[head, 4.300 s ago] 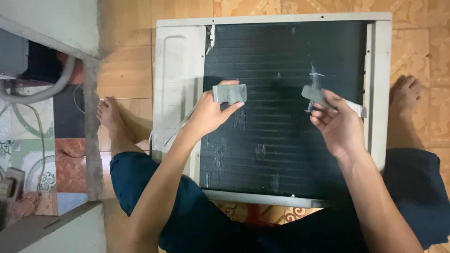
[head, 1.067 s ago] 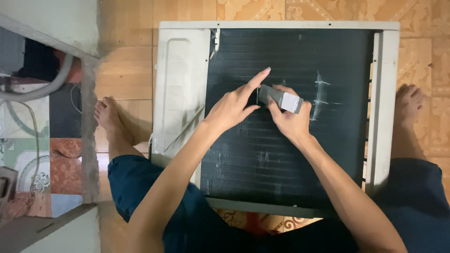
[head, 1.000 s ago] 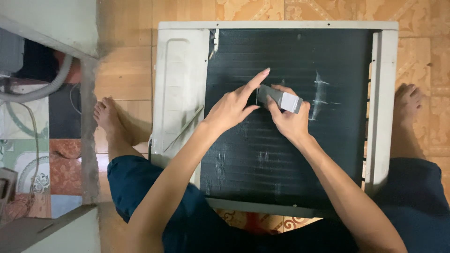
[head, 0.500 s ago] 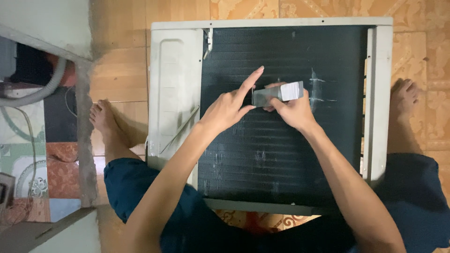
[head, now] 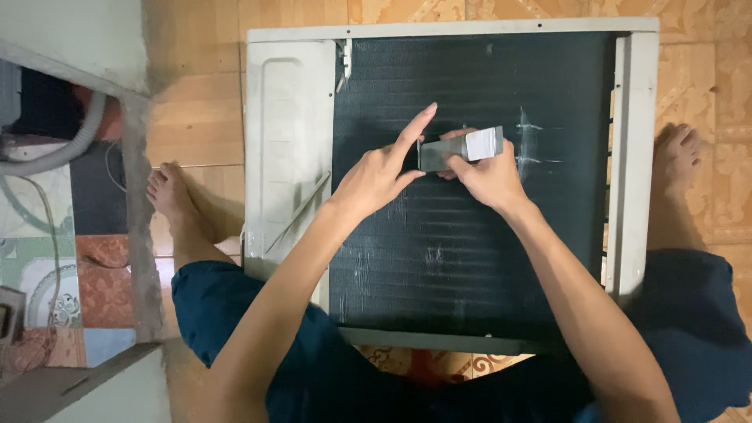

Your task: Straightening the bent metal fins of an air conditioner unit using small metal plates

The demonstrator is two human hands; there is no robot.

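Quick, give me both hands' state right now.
Left hand: pinching the dark end of the small grey piece, index finger stretched out.
Right hand: closed on the same grey piece, above the black finned panel.

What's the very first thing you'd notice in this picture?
A big black finned panel in a pale grey casing fills the middle, lying flat on the wooden floor. Right over it, the left hand and right hand meet on a small grey metal piece. A bare foot rests on the floor at each side.
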